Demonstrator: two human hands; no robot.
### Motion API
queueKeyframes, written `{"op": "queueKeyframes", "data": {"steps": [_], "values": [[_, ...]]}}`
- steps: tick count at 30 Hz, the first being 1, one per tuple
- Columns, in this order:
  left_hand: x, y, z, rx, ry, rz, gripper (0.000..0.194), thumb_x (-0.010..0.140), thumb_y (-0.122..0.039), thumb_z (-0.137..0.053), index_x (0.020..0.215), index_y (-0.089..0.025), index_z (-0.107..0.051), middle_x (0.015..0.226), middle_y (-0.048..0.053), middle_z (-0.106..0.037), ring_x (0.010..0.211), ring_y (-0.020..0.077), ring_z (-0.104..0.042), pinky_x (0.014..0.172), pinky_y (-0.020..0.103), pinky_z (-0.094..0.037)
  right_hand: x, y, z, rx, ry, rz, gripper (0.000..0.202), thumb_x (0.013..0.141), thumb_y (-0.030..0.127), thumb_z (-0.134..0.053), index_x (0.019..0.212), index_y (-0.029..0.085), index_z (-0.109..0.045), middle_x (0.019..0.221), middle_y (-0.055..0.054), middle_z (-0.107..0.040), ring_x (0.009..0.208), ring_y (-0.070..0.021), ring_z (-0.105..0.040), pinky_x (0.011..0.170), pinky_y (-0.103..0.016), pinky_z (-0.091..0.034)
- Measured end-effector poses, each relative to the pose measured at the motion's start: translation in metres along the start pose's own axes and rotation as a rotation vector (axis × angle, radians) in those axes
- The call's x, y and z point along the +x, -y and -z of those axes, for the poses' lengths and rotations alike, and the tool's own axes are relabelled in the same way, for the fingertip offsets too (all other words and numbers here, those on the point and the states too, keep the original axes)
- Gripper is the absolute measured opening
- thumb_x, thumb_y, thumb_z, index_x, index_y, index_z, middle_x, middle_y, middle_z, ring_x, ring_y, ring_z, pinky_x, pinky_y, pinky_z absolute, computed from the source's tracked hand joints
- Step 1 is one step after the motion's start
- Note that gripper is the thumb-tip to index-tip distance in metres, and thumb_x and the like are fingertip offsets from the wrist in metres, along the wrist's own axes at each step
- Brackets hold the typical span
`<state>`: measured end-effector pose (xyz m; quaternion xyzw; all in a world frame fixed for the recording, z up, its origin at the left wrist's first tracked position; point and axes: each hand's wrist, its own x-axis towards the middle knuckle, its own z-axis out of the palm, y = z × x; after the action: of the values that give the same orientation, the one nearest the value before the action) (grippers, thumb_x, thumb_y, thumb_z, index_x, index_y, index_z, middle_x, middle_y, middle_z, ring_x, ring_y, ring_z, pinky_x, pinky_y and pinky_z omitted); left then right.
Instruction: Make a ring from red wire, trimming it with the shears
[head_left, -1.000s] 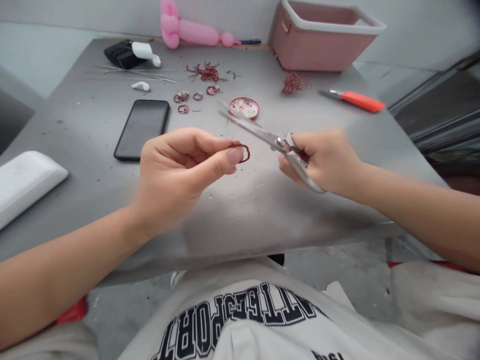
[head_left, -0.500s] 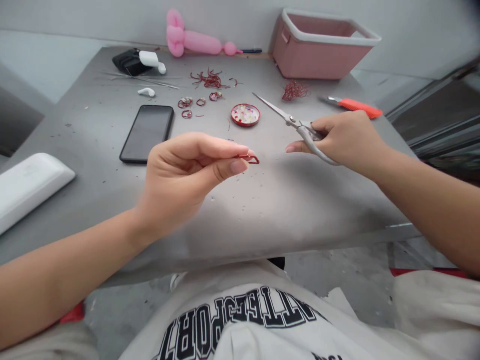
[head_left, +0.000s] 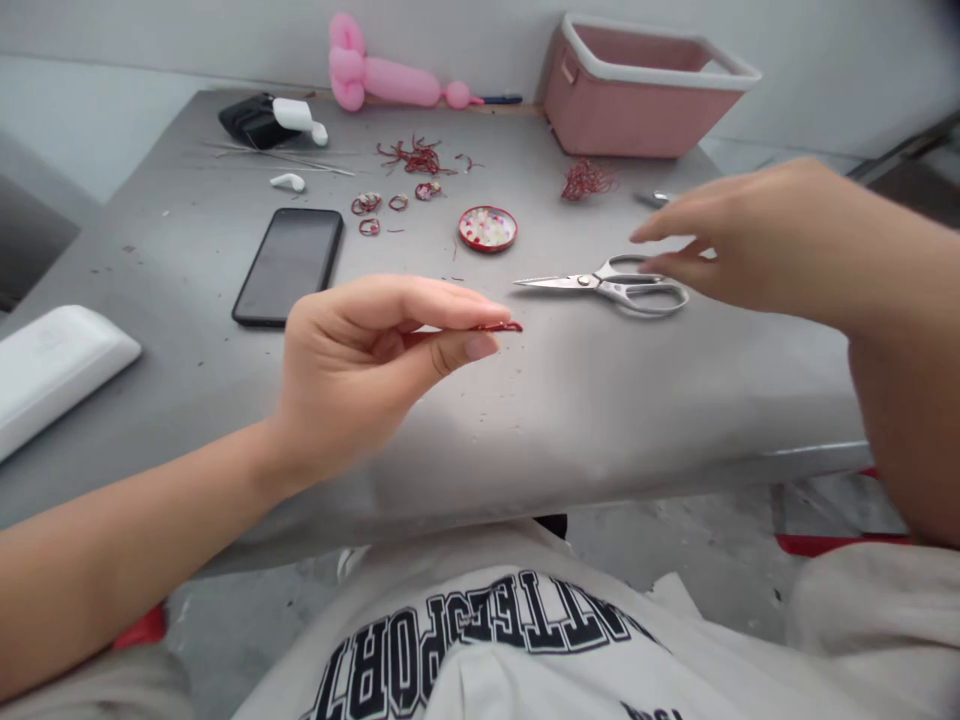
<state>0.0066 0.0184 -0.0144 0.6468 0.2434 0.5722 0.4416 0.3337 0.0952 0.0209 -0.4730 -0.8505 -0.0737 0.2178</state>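
My left hand pinches a small loop of red cord between thumb and fingertips, held above the table. Most of the loop is hidden by the fingers. Closed scissors lie flat on the table, their tips pointing left, to the right of the loop. Over the table's right side, my right hand is open, thumb and fingers apart, near the scissors' handles and not holding them. Just beyond it shows the metal end of a utility knife; the hand covers its orange handle.
A red-rimmed lid of beads sits mid-table, with red cord rings, cord scraps and a tangled cord bundle beyond. A phone and white case lie left. A pink bin and balloon stand behind.
My right hand has let go of the scissors, now lying on the table, and has moved right, over the utility knife's handle. My left hand keeps the cord loop, turned slightly.
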Motion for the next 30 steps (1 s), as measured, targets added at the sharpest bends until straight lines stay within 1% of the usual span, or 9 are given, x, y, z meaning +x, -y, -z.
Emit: {"op": "queueKeyframes", "data": {"steps": [1,3,5,7,11,15,21,25,30], "values": [[0.0,0.0,-0.001,0.015,-0.002,-0.006,0.025,0.08,-0.009,-0.085,0.089,-0.031,-0.083,0.09,-0.004,-0.083,0.088,0.0162,-0.081,0.081,0.027,-0.072,0.001,0.025,0.01,-0.049,0.038,0.091,0.011,0.086,0.038,-0.079,0.088,0.027,-0.08,0.075,0.003,-0.076,0.055,-0.0067,-0.054,0.055,-0.028,-0.036],[-0.001,-0.002,-0.002,0.045,-0.009,0.018,0.026,0.079,-0.007,-0.086,0.092,-0.03,-0.083,0.086,-0.003,-0.083,0.083,0.0159,-0.082,0.077,0.025,-0.071,0.002,0.078,0.026,0.093,-0.014,0.078,0.022,0.098,0.042,-0.065,0.096,0.025,-0.078,0.08,0.0,-0.076,0.063,-0.009,-0.061,0.058,-0.029,-0.043],[-0.001,-0.004,-0.002,0.05,-0.014,0.044,0.027,0.076,-0.007,-0.088,0.092,-0.028,-0.081,0.085,-0.004,-0.082,0.081,0.0166,-0.082,0.074,0.024,-0.071,0.003,0.12,0.032,0.374,0.019,0.082,0.022,0.095,0.043,-0.069,0.089,0.023,-0.077,0.078,0.0,-0.074,0.063,-0.0096,-0.062,0.054,-0.028,-0.046],[-0.001,-0.005,-0.002,0.033,-0.012,0.033,0.024,0.075,-0.008,-0.089,0.088,-0.026,-0.08,0.082,-0.004,-0.081,0.079,0.0166,-0.081,0.072,0.024,-0.071,0.005,0.141,0.024,0.601,-0.01,0.146,0.017,0.09,0.035,-0.075,0.081,0.021,-0.074,0.077,0.001,-0.073,0.065,-0.0107,-0.064,0.05,-0.028,-0.047],[-0.001,-0.007,-0.002,0.047,-0.013,0.031,0.015,0.079,-0.013,-0.087,0.082,-0.024,-0.077,0.081,-0.002,-0.081,0.078,0.0164,-0.081,0.073,0.024,-0.071,0.005,0.138,-0.017,0.915,-0.074,0.129,0.008,0.087,0.028,-0.078,0.085,0.021,-0.073,0.085,-0.002,-0.075,0.078,-0.0153,-0.07,0.058,-0.028,-0.057],[0.0,-0.005,-0.003,0.123,-0.051,0.051,0.015,0.077,-0.014,-0.088,0.08,-0.024,-0.077,0.082,-0.001,-0.082,0.08,0.0173,-0.081,0.073,0.026,-0.07,-0.002,0.125,-0.043,1.126,-0.06,0.113,0.017,0.086,0.037,-0.081,0.087,0.021,-0.075,0.085,-0.003,-0.074,0.077,-0.0143,-0.069,0.063,-0.027,-0.058],[-0.003,0.003,-0.007,0.166,-0.045,0.076,0.014,0.078,-0.017,-0.087,0.079,-0.028,-0.078,0.082,-0.002,-0.081,0.077,0.0178,-0.079,0.068,0.029,-0.069,-0.008,0.125,-0.051,1.085,-0.108,0.086,0.023,0.082,0.043,-0.084,0.081,0.022,-0.074,0.084,-0.005,-0.07,0.076,-0.0156,-0.063,0.055,-0.029,-0.052],[-0.004,0.006,-0.009,0.192,-0.031,0.119,0.01,0.081,-0.022,-0.086,0.081,-0.027,-0.077,0.081,-0.001,-0.08,0.073,0.0171,-0.077,0.061,0.028,-0.067,-0.007,0.123,-0.057,1.065,-0.111,0.112,0.025,0.09,0.046,-0.076,0.084,0.022,-0.069,0.085,-0.005,-0.067,0.078,-0.0153,-0.061,0.06,-0.029,-0.051],[-0.004,0.008,-0.006,0.215,0.008,0.112,0.006,0.083,-0.024,-0.083,0.083,-0.024,-0.076,0.085,0.001,-0.08,0.081,0.0164,-0.077,0.071,0.026,-0.068,-0.007,0.121,-0.061,0.965,-0.097,0.199,0.024,0.098,0.042,-0.064,0.088,0.021,-0.061,0.086,-0.004,-0.065,0.08,-0.0145,-0.06,0.065,-0.028,-0.052]]}}
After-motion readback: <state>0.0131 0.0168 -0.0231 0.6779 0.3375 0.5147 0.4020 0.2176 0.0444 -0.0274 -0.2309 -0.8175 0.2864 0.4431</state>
